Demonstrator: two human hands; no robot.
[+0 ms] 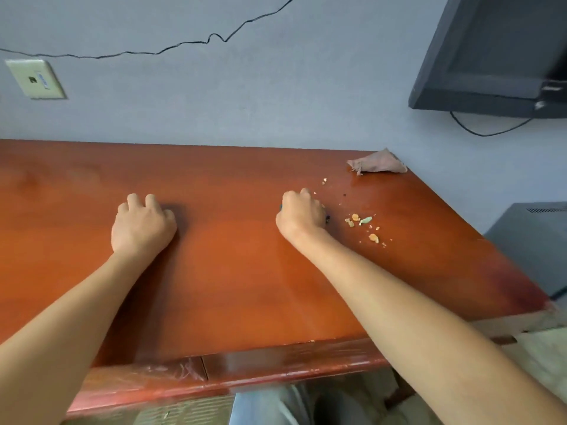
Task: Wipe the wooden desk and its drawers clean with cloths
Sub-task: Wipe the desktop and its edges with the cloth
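1 wooden desk (245, 271), glossy red-brown top, fills the lower part of the head view w/ its back edge against a blue-grey wall (245, 96). 1 cloth (379, 162), pinkish-tan & crumpled, lies at the far right back corner of the desk, touching nothing else, well apart from both hands. Crumbs (363, 227): approx 6 bigger bits (orange, tan, 1 pale green) plus several specks, scattered on the top just right of the right hand, w/ a few more strays between there & the cloth. 2 bare hands on the desk. Right hand (302, 214) is curled into a loose fist, knuckles up, pressed down on the top right beside the crumbs; a sliver of something blue-green shows at its left edge & something dark at its right, but can't tell what they are or whether it's gripping them. Left hand (142, 227) rests on the top well left of the right, fingers bent under, nothing visible in it. Desk front edge shows 1 vertical seam & scuffed, whitish finish near it. On the wall: 1 beige wall plate (35, 78) upper left, 1 thin black cable (184, 43) running across. 1 dark monitor (491, 53) upper right, w/ 1 cord (491, 131) looping under it.
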